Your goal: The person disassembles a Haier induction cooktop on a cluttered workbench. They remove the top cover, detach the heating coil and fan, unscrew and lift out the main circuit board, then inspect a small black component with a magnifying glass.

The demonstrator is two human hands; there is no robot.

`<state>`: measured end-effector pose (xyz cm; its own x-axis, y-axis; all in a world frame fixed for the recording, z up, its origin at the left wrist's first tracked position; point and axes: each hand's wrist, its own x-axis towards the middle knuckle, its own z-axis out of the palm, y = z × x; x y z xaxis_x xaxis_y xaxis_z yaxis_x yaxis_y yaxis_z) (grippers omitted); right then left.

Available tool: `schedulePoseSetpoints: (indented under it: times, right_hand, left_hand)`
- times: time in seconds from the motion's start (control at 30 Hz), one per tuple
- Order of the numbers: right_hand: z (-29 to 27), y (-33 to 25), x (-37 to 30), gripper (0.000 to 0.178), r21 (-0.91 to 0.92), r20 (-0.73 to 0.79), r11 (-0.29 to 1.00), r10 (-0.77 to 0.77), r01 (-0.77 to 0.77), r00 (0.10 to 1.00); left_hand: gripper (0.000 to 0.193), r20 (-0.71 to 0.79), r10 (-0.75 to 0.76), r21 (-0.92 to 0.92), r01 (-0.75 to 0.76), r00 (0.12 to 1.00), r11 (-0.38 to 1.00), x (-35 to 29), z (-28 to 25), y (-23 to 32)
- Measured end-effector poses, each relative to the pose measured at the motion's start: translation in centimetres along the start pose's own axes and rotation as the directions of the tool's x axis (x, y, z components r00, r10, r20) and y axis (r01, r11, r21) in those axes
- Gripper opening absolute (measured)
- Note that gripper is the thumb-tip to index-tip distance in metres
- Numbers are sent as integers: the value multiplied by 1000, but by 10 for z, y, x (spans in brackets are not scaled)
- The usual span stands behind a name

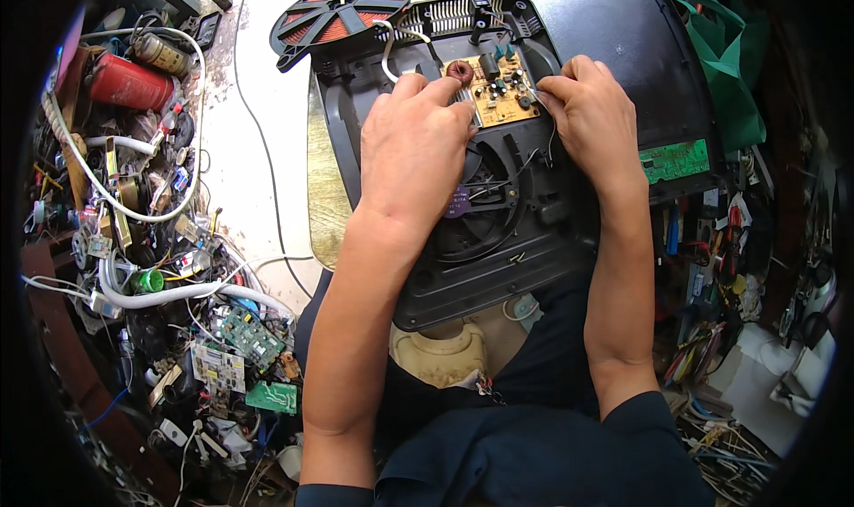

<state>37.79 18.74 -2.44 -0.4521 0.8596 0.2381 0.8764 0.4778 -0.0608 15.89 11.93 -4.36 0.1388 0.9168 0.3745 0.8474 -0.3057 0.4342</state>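
Past the left edge of the wood-grain bench [329,200], bright light falls on a stained, pale surface [236,120], probably floor. Farther left spreads a scrap heap [253,333]; off the bench's right side, dimmer clutter [734,240] crowds in.

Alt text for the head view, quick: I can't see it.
Left hand and right hand are at opposite sides of a tan circuit board inside an open black induction-cooker housing with a fan. A flat copper coil lies upper left, a black panel with a green circuit board right.
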Motion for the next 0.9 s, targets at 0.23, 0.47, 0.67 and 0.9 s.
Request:
schedulePoseSetpoints:
  times: [0.23,0.47,0.67,0.9]
  right_hand:
    - [8,-4,4,10,53,14,997,46,-47,999]
    - [14,-8,5,11,27,11,997,68,-69,998]
    - [16,-9,6,14,35,19,995,92,-93,996]
    - [-6,11,4,16,263,-124,934,281,-241,952]
  left_hand:
    - [20,48,-51,44,49,998,998,-1,4,2]
    - [18,70,-62,80,56,996,995,0,7,1]
    - [11,-60,-12,71,16,998,997,-1,14,0]
    - [14,62,-58,98,52,996,994,0,9,0]
